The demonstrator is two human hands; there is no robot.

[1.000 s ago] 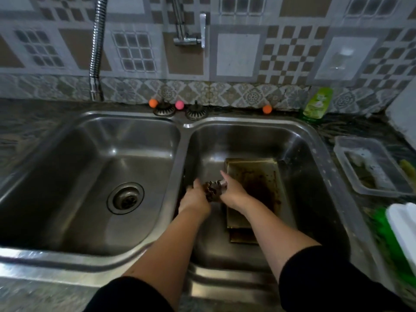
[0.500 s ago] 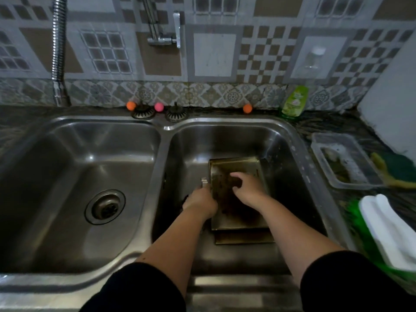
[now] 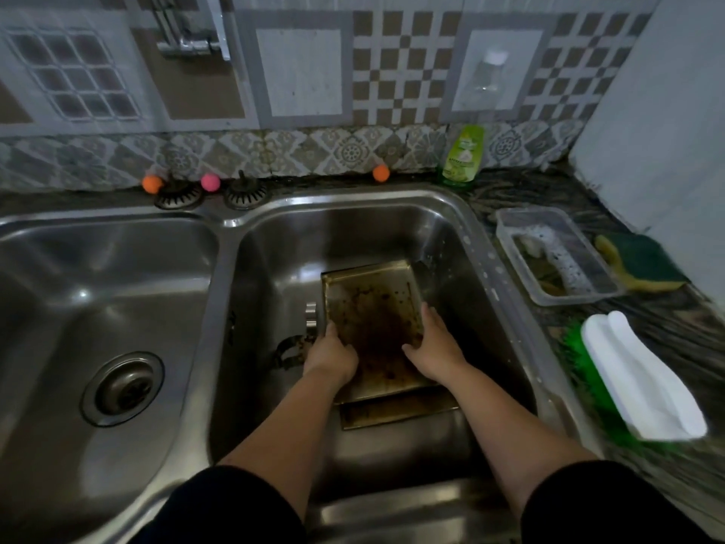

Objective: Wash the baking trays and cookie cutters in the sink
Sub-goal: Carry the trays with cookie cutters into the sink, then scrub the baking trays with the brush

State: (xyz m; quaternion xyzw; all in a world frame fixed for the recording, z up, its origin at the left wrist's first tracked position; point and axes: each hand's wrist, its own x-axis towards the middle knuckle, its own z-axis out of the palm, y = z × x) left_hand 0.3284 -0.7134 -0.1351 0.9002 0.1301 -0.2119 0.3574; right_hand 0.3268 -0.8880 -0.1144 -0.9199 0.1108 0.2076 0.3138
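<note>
A stained metal baking tray lies in the right sink basin, stacked on a second tray whose near edge shows below it. My left hand grips the top tray's left rim. My right hand grips its right rim, thumb inside the tray. Metal cookie cutters stand just left of the tray, and a dark ring-shaped cutter lies on the basin floor beside my left hand.
The left basin has a drain. Two strainers and small coloured balls sit on the back ledge. On the right counter are a green soap bottle, a plastic tub, a green sponge and a green-and-white brush.
A second ago both hands held a cookie cutter between them over the tray. The cutter was set down left of the tray, and both hands moved to the top tray's side rims.
</note>
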